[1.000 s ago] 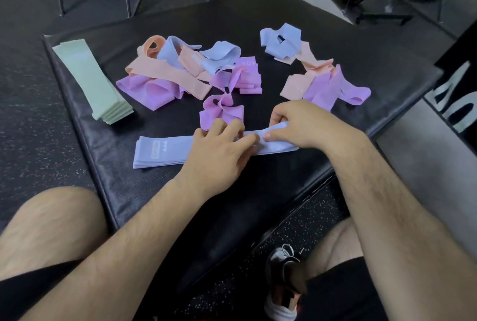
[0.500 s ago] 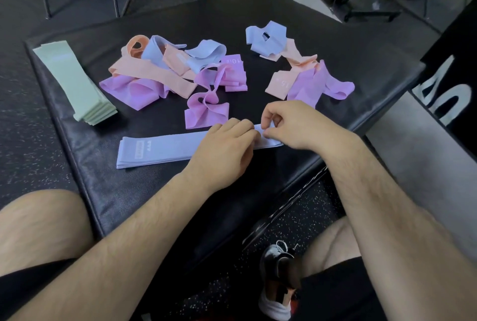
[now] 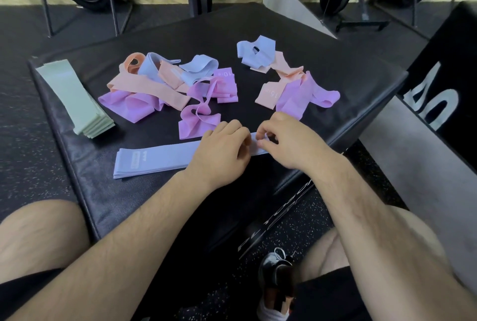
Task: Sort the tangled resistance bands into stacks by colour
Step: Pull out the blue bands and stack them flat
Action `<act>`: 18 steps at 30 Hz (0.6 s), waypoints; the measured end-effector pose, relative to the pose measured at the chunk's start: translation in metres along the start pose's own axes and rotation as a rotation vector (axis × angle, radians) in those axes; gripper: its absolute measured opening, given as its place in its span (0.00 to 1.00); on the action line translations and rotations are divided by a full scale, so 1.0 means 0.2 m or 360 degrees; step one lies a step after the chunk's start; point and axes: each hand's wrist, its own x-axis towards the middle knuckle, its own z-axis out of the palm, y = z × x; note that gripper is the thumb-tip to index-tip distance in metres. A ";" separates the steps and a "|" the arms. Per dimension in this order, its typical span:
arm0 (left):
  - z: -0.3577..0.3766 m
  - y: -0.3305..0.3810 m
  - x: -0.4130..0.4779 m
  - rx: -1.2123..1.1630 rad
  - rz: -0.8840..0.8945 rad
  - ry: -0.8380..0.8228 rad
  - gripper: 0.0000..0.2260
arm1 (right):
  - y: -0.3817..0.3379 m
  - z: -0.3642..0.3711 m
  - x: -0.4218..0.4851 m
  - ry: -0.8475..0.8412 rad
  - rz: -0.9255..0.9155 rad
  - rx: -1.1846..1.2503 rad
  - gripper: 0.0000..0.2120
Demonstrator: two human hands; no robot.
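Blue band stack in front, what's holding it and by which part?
The right hand pinches the blue band stack at its right end; the left hand presses down on it just beside.

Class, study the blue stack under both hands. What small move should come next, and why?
Probably let go and fetch a loose blue band: the blue stack lies flat, left hand pressing it, right hand pinching its end.
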 end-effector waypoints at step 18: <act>-0.26 -0.22 0.19 0.0245 -0.0084 0.0272 0.12 | -0.27 -0.05 0.27 0.0359 -0.0226 0.0184 0.09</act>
